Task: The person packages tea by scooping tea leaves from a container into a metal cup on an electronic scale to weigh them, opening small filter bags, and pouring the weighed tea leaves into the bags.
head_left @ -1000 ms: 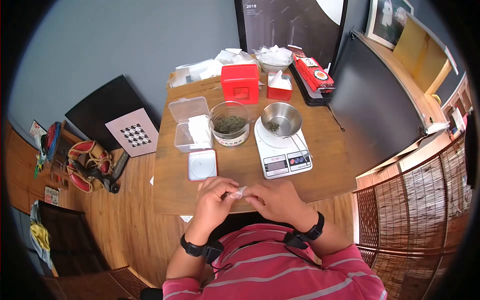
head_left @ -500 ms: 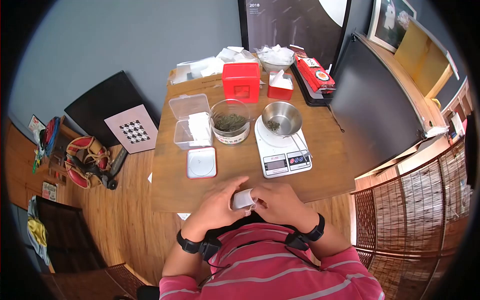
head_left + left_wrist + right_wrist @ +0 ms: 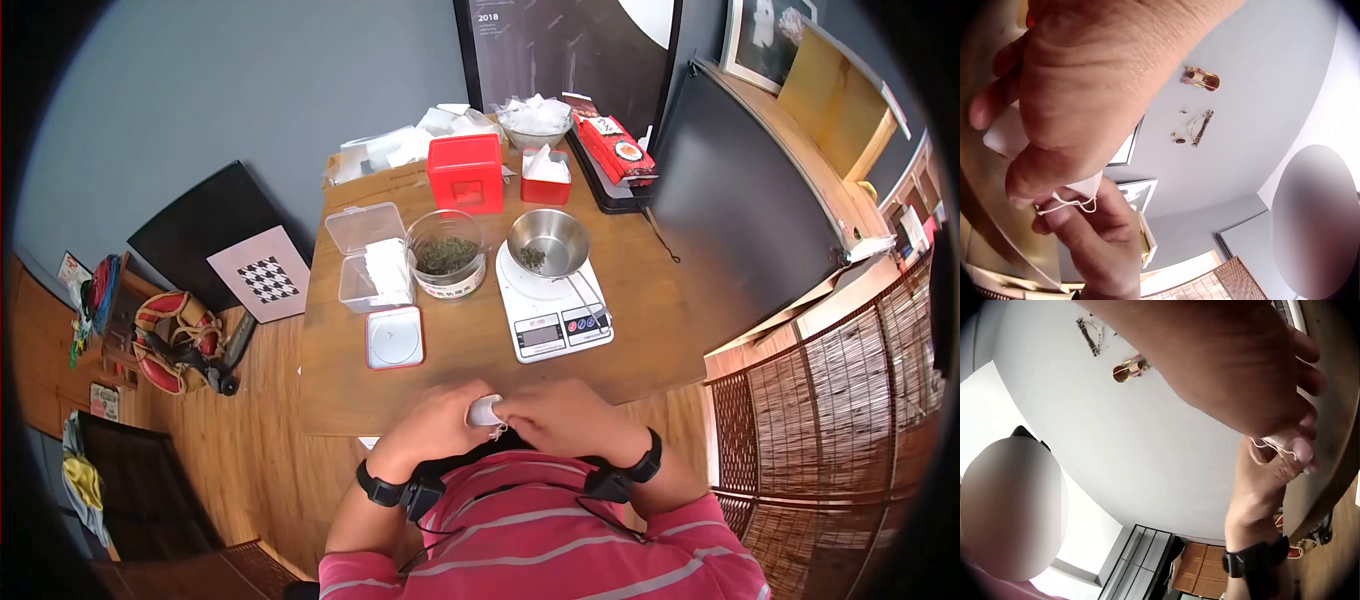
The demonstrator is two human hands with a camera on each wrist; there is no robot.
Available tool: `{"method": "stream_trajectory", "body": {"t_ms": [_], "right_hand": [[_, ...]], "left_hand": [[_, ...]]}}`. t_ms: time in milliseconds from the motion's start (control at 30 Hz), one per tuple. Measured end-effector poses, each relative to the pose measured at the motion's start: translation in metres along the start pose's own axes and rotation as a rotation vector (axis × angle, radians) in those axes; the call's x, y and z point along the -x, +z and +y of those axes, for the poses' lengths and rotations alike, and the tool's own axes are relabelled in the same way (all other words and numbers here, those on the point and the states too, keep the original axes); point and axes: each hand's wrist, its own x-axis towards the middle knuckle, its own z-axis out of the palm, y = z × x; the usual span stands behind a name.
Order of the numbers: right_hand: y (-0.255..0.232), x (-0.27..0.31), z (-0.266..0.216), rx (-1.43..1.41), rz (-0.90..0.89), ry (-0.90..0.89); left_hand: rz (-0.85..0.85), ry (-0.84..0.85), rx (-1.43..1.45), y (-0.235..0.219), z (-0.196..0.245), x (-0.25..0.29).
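Hands pinching a small white bag at the table's near edge

We see both hands meeting at the near edge of the wooden table (image 3: 640,330), just in front of a striped pink shirt (image 3: 560,540). Our left hand (image 3: 430,420) and right hand (image 3: 560,415) each pinch a small white tea bag (image 3: 486,409) between curled fingers, one from either side. Most of the bag is hidden by the fingers; what shows runs roughly left to right between the hands, but we cannot tell which end is its top. In the left wrist view a thin white string (image 3: 1066,203) loops out from under the bag.

Farther away on the table sit a white kitchen scale (image 3: 552,310) carrying a steel bowl (image 3: 547,240), a glass jar of green leaves (image 3: 446,256) to its left, a clear plastic box (image 3: 368,258) beyond that, and a red-rimmed tin lid (image 3: 394,338) nearer us. At the far edge stands a red box (image 3: 465,172).
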Motion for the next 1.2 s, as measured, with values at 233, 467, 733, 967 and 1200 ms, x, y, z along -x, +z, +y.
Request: {"method": "stream_trajectory", "body": {"t_ms": [233,467,733,967,1200], "right_hand": [[-0.041,-0.006,0.067,0.201,0.797,0.404],[-0.029,-0.012,0.107,-0.888,0.565,0.726],[-0.033,0.024,0.037,-0.701,0.543,0.824],[-0.016,0.007,-0.024,-0.483,0.398,0.635],[-0.005,-0.019,-0.065,-0.198,0.278,0.455]], "left_hand": [[0.17,-0.135,0.432,0.002,-0.02,0.028],[0.382,-0.116,0.621,0.004,-0.034,0.052],[0.51,-0.22,0.517,0.014,-0.069,0.063],[0.469,-0.333,0.32,0.004,-0.042,0.038],[0.471,-0.341,0.153,-0.007,-0.039,0.032]]}}
